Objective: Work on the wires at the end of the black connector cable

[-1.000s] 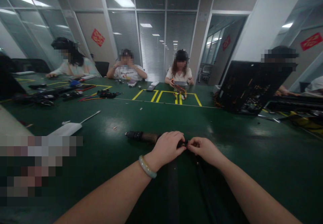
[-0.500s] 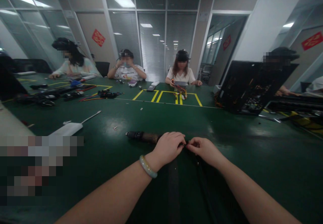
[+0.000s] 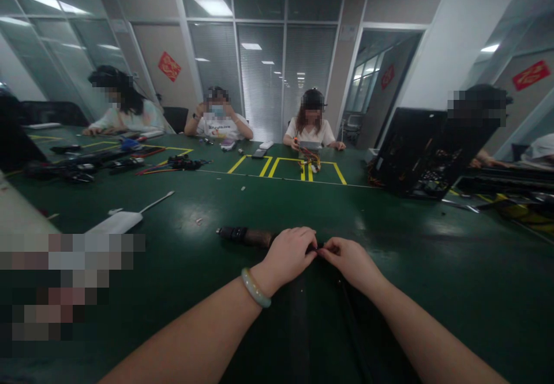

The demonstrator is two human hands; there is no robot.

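We note a dark rod-shaped tool (image 3: pixel 258 238) lying on the green table (image 3: pixel 467 291), its ribbed collar toward the left. Our left hand (image 3: pixel 291 252) is clamped over its right-hand portion; our right hand (image 3: pixel 348 258) has thumb and fingertips drawn together beside it, what they grip hidden. We judge the handwork there unfinished; which fittings are done or remain, we cannot tell. Farther left we record a white adapter (image 3: pixel 116 224); beyond, a black computer case (image 3: pixel 407 159).
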